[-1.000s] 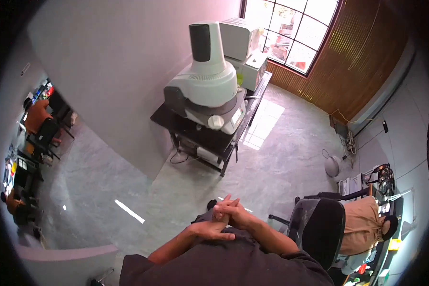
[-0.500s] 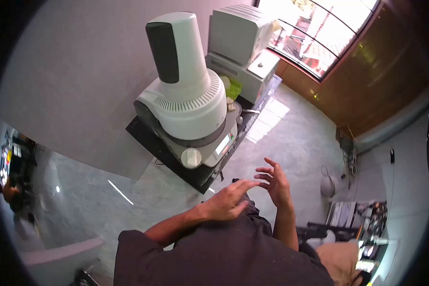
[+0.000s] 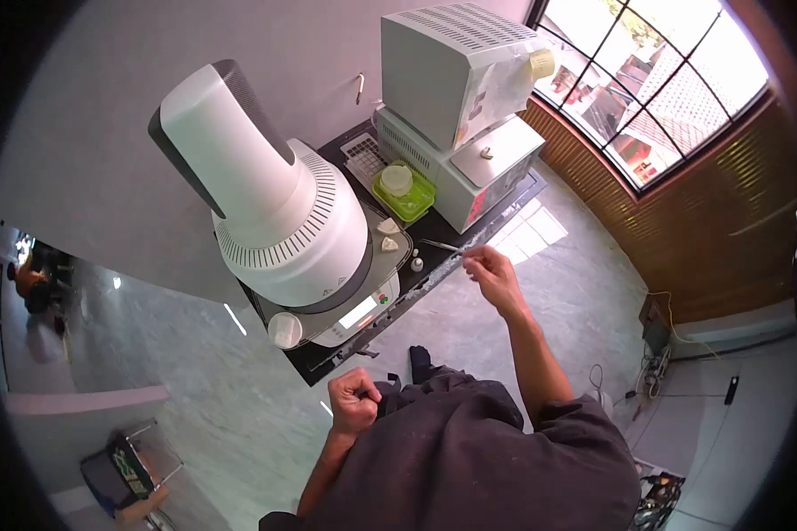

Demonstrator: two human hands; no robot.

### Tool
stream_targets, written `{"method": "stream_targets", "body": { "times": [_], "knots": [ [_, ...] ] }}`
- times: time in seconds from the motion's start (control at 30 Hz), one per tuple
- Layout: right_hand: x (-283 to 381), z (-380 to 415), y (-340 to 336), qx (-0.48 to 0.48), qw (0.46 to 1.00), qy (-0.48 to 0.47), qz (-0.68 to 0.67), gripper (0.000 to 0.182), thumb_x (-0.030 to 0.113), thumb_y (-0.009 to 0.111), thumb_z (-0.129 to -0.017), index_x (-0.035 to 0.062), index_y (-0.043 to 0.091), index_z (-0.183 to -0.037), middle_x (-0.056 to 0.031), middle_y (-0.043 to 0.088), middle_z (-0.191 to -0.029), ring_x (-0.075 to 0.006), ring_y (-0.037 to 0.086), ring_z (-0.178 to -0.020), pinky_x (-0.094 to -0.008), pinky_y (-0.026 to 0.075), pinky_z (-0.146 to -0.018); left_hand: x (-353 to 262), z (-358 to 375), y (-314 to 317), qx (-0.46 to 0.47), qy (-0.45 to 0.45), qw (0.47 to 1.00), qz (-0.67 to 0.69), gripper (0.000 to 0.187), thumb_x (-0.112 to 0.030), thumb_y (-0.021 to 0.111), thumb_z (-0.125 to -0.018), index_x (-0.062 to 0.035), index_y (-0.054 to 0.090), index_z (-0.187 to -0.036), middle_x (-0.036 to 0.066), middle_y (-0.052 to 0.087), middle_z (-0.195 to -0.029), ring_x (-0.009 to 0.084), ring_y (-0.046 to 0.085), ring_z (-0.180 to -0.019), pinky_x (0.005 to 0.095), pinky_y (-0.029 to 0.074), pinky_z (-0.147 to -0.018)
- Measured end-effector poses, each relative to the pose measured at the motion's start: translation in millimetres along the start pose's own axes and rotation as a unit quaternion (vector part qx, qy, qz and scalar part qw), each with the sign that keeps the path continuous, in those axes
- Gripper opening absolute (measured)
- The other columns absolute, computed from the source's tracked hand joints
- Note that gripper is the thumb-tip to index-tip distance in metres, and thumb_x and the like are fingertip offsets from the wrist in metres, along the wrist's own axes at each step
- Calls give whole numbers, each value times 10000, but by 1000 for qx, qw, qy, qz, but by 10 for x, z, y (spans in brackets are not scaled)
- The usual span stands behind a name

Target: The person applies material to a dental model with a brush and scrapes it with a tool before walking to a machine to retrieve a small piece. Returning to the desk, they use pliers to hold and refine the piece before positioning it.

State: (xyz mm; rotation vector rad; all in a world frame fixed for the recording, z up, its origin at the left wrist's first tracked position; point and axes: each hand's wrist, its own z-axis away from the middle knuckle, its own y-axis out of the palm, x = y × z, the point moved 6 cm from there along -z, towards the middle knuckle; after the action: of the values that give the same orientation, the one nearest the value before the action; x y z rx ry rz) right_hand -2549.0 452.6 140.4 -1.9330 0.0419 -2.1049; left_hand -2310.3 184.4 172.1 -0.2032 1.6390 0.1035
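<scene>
My right hand (image 3: 494,279) reaches to the edge of the black tabletop, its fingers pinched at the near end of a slim metal tool (image 3: 441,245). The tool's exact kind is too small to tell. My left hand (image 3: 354,400) is closed in a fist near my waist, and whatever may be inside it is hidden. Left of the tool sit a small white bottle (image 3: 417,264) and two off-white plaster-like pieces (image 3: 389,244). A large white furnace-like machine (image 3: 301,239) with a lit display stands beside them, a round whitish container (image 3: 285,330) at its front corner.
Behind the pieces, a green tray (image 3: 406,205) holds a round white cup (image 3: 397,180). Two stacked grey-white machines (image 3: 434,80) occupy the table's far end, near a barred window (image 3: 651,80). A chair-like object (image 3: 133,469) stands at lower left.
My hands have moved apart. The right went forward to the metal tool; the left moved left and closed into a fist. The view has shifted closer to the table.
</scene>
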Motion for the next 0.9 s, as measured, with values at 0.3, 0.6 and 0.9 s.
{"method": "stream_targets", "body": {
  "times": [0.3,0.6,0.9],
  "knots": [
    [84,-1290,-668,-140,976,-88,139,171,136,705,-892,-9,772,-955,-55,717,-741,-98,623,-664,-290,504,-620,-41,-35,235,-72,-22,993,-92,162,114,495,-689,-10,599,-678,91,601,-660,175,586,-595,300,423,-555],
    [-392,-996,308,23,985,-59,163,112,116,753,-849,37,779,-924,-67,702,-704,-131,638,-639,-301,519,-629,1,-16,543,31,-161,975,-151,229,72,598,-866,14,703,-1061,115,741,-965,182,736,-887,315,570,-806],
    [-247,-1175,553,38,976,-115,181,131,107,770,-836,20,779,-933,-120,732,-740,-208,701,-659,-343,547,-656,54,-76,710,98,-189,956,-201,282,-42,680,-915,-12,680,-1195,142,727,-1037,234,727,-945,347,573,-834]
  ]
}}
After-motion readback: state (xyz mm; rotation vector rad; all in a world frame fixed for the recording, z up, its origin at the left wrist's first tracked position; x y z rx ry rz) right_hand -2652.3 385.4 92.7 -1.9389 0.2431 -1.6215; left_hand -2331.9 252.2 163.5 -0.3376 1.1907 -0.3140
